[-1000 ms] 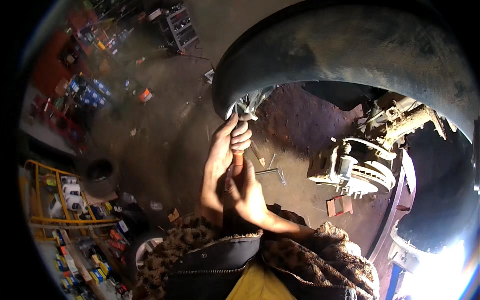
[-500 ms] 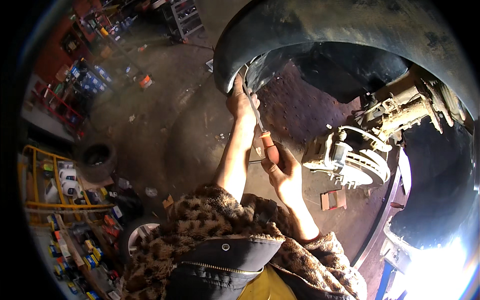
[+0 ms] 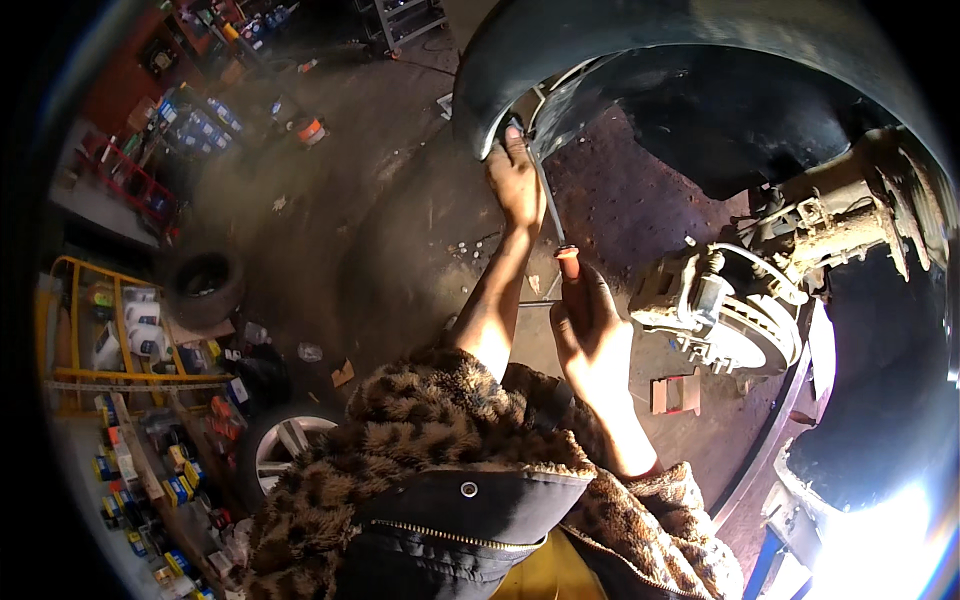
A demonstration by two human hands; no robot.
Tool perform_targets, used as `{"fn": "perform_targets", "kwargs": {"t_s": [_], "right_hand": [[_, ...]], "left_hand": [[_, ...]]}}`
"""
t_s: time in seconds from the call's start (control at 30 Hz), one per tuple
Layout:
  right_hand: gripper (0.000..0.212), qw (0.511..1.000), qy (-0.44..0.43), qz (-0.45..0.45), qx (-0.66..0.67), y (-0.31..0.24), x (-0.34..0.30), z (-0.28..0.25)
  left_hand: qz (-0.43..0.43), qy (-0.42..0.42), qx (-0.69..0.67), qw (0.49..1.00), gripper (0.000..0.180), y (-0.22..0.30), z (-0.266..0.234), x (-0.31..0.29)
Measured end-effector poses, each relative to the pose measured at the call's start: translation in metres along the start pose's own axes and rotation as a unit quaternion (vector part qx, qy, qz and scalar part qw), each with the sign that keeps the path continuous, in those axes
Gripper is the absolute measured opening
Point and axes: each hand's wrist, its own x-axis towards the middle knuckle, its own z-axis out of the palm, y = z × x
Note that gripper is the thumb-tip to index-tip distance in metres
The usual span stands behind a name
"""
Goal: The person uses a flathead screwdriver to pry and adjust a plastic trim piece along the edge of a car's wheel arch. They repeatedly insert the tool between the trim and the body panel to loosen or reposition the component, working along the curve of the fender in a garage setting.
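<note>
My right hand [image 3: 597, 335] is closed around the orange handle of a long screwdriver [image 3: 568, 263]. Its grey shaft slants up and away, passing just right of my left hand [image 3: 517, 190]. The tip ends in shadow by the front end of the dark wheel arch [image 3: 478, 110], so what it touches is hidden. My left hand reaches up to that same end, fingers pressed together at its inner edge. A small dark thing shows at those fingertips, too unclear to name. Inside the arch a dark liner [image 3: 690, 110] curves over the opening.
To the right are a bare brake disc [image 3: 735, 340], its caliper [image 3: 680, 290] and a dirty strut [image 3: 850, 205]. A bright lamp [image 3: 890, 550] glares at lower right. Loose tyre [image 3: 205, 290], alloy wheel [image 3: 285, 450] and yellow rack [image 3: 130, 380] with bottles stand left. A red-brown box [image 3: 676, 394] lies below the disc.
The view has shifted, so the scene sits a little further right and lower. My right hand now covers more of the screwdriver handle. Both hands stay at the same places on the work.
</note>
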Motion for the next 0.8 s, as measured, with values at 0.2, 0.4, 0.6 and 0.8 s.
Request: {"fn": "perform_targets", "kwargs": {"t_s": [0.2, 0.4, 0.6, 0.8], "right_hand": [[0.051, 0.999, 0.003, -0.025, -0.03, 0.008, 0.003, 0.014], [0.052, 0.996, 0.028, -0.057, -0.063, 0.025, 0.001, 0.021], [0.055, 0.984, 0.056, -0.069, -0.153, 0.036, 0.015, 0.041], [0.046, 0.998, 0.002, 0.004, 0.069, 0.007, 0.026, 0.021]], "left_hand": [[0.078, 0.052, -0.041, 0.995, 0.044, 0.002, -0.003, 0.004], [0.072, 0.066, -0.045, 0.994, 0.04, -0.005, -0.003, 0.0], [0.089, 0.09, -0.07, 0.99, 0.037, -0.003, 0.005, -0.002], [0.092, 0.103, -0.064, 0.988, 0.036, -0.007, 0.003, 0.002]]}}
